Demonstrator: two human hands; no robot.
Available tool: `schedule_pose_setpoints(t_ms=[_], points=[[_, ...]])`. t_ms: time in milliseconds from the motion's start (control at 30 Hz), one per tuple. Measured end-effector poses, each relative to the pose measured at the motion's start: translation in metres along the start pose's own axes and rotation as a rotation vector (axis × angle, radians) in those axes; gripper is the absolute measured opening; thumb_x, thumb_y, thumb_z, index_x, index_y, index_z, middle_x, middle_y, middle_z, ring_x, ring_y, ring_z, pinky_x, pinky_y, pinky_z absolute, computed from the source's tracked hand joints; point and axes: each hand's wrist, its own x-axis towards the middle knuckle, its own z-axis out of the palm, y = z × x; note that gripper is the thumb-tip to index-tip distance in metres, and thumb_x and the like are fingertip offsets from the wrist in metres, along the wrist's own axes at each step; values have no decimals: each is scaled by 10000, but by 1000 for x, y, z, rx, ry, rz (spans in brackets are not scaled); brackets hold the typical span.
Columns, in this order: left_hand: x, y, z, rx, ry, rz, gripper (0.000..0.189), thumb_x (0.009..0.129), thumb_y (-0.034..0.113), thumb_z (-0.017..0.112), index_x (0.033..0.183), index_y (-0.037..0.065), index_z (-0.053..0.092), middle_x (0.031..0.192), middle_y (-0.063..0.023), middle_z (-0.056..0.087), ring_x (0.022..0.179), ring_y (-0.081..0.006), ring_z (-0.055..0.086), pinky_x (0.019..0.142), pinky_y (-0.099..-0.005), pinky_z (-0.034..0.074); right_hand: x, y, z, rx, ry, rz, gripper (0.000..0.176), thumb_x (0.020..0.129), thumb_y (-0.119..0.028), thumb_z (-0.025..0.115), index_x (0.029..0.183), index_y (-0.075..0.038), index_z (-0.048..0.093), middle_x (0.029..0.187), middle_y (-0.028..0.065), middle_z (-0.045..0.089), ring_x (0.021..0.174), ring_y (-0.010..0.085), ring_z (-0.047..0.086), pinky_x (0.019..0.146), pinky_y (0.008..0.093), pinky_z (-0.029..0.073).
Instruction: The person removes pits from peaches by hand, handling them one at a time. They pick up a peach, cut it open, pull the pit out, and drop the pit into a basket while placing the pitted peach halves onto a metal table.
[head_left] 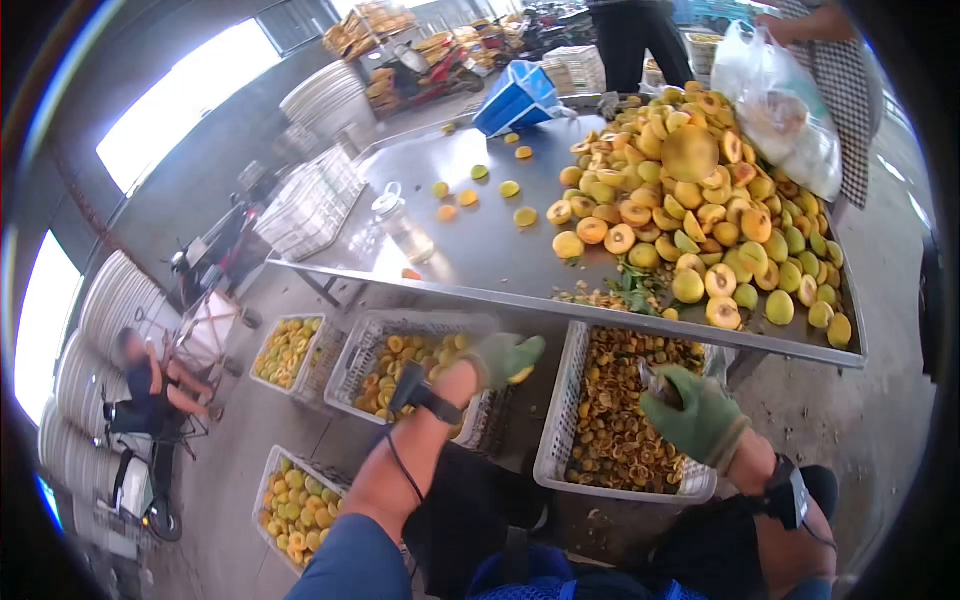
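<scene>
My left hand [503,362], in a green glove, is over the right end of a white crate [345,375] of halved peaches. Its fingers are closed, and a bit of a yellow peach half [521,375] shows beneath them. My right hand [690,415], gloved too, is closed around a small metal tool [655,380] whose kind I cannot make out. Below that hand stands a white crate [553,440] full of brown peach pits and scraps. A large heap of yellow peaches [690,210], many cut in half, lies on the metal table [470,255] ahead.
A clear bottle [402,225], a blue bag [518,98] and loose peach halves [468,198] are on the table. Crates of peaches [298,505] stand at left. A person holds a white plastic bag [785,120] beyond the heap; another person [155,385] sits far left.
</scene>
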Motion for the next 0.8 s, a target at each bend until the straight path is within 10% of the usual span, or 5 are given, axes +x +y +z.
schedule_pose_setpoints(t_ms=[133,233,433,800], points=[[-11,-93,-82,520,227,-387,501,996,452,509,1285,66,641,1161,-182,671,1064,-325,644,887,-414,511,-17,-3,-12,-28,-98,-3,293,914,-295,687,1098,-67,675,888,170,731,831,358,716,729,453,546],[3,-94,-92,597,603,-224,460,1010,395,500,1251,39,667,1127,-188,731,1042,-333,696,900,-403,535,-17,0,-22,-90,-147,57,294,910,-322,691,997,-44,652,787,187,678,733,380,673,671,443,521],[68,101,-48,230,499,332,401,982,363,564,1194,46,687,1117,-234,709,1026,-391,680,895,-416,526,-10,-10,-34,-101,-160,176,363,934,-372,656,1074,-37,666,963,169,738,898,374,708,795,448,545],[238,111,-9,385,381,113,691,885,442,606,1444,57,476,1378,-234,586,1266,-401,565,1044,-461,462,7,35,-46,-94,-132,233,358,915,-413,665,901,-56,645,799,193,680,749,392,662,704,468,516]])
